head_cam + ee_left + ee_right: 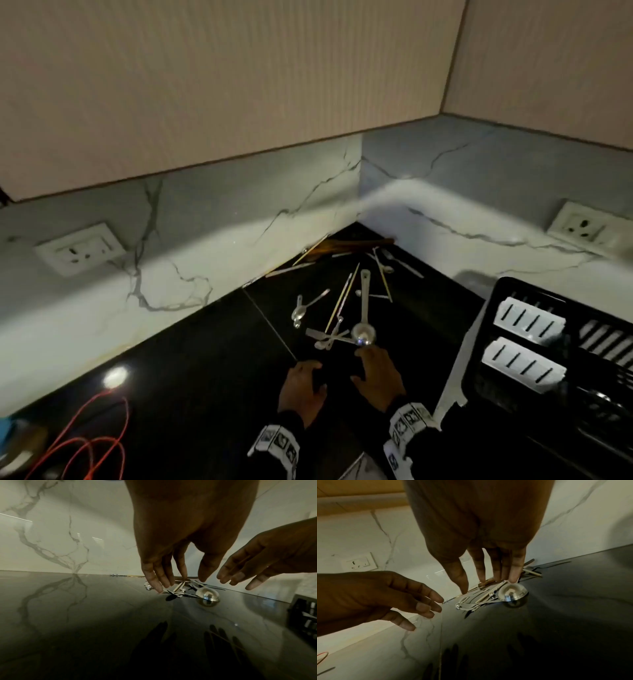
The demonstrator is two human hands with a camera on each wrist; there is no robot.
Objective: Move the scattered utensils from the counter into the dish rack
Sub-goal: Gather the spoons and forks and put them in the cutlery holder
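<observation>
Nearest, my left hand (pixel 301 387) hovers low over the glossy black stone counter (pixel 205 377), fingers loosely spread and holding nothing; from the left wrist view its fingertips (pixel 158 588) hang just short of the closest metal pieces. Beside it my right hand (pixel 376 373) reaches a little farther, fingers straight and apart, also empty, the tips just at the round bowl of the long steel ladle (pixel 363 329). Whether they touch the bowl I cannot tell.

Just beyond both hands lies the near cluster of scattered utensils (pixel 329 337): small steel spoons and a fork crossed over one another beside the ladle's bowl. A pair of small shiny steel spoons (pixel 301 310) sits slightly to the left of that. Thin pale wooden chopsticks (pixel 342 298) run alongside the ladle's handle towards the back corner.

Off to my right, by the counter's right edge, stands the black plastic dish rack (pixel 561 359) with white slotted panels, well apart from the utensils.

Farther back, in the counter's corner against the white veined marble backsplash (pixel 239 212), more cutlery and a brown wooden spoon (pixel 352 244) lie piled.

An orange cable (pixel 92 442) coils at the counter's near left edge.
</observation>
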